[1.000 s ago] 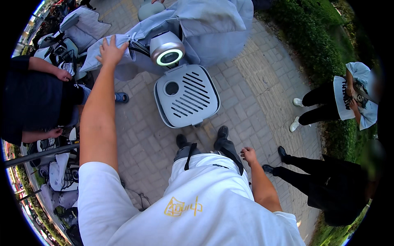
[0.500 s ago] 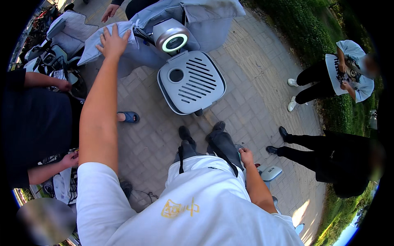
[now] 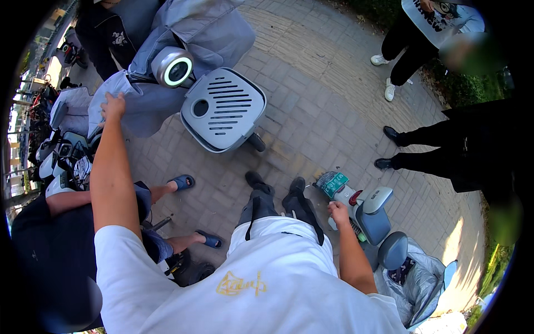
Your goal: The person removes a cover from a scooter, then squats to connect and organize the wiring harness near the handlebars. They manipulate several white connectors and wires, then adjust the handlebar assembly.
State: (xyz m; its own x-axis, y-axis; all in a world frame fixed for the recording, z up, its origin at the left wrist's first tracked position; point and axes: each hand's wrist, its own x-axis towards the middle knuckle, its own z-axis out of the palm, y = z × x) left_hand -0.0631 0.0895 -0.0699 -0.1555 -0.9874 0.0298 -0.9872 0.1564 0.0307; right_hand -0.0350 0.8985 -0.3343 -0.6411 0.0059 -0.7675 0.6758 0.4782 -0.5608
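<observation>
My left arm stretches forward, and my left hand is closed on the grey padded wind cover over a scooter's handlebar. Beside it are the scooter's round headlight with a lit ring and its grey front basket with a slotted lid and a round hole. My right hand hangs low by my right leg with its fingers curled; what they hold, if anything, I cannot make out. Just past that hand is the rear of another scooter with a green plate.
A person in dark clothes is at the covered scooter. Someone in blue slippers is close on my left. Two people stand at the right, one in white shoes, one in black. Parked scooters line the left over brick paving.
My view has turned, so the covered scooter sits further left and the rear scooter shows more. My left hand's spread fingers have curled onto the cover. The front wheel shows more below the basket.
</observation>
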